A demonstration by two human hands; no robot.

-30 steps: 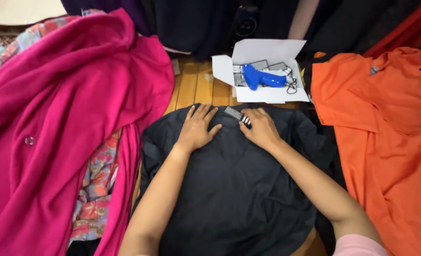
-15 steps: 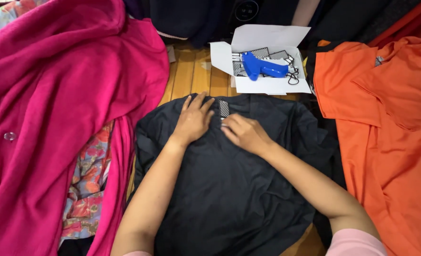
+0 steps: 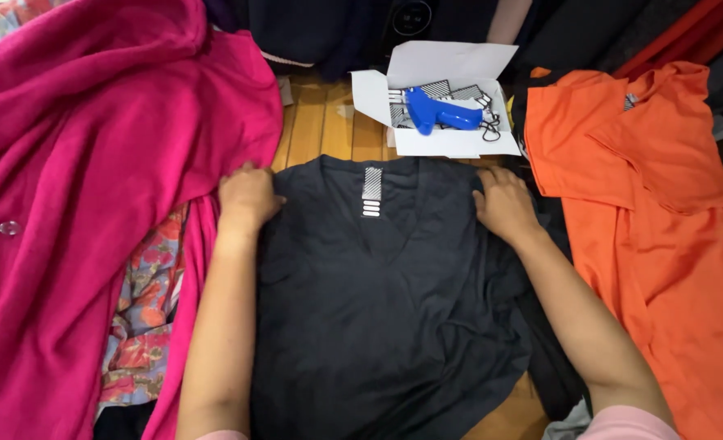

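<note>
Dark navy V-neck shirt [image 3: 386, 310] spread flat on the wooden surface [image 3: 321, 130], neckline toward the far edge, hem toward the wearer, long axis running near to far. Plain, thin fabric, striped label [image 3: 372, 191] inside the collar. Left hand [image 3: 247, 195] open, palm down on one shoulder; right hand [image 3: 504, 204] open, flat on the other, gripping nothing. Magenta coat [image 3: 76, 204] left, orange shirt [image 3: 663, 228] right, white box [image 3: 451, 98] with blue tagging gun [image 3: 439, 114] beyond.

Both forearms are bare up to short pink sleeves [image 3: 634, 424]. The left hand [image 3: 247, 195] and right hand [image 3: 504, 204] wear no rings or gloves.
</note>
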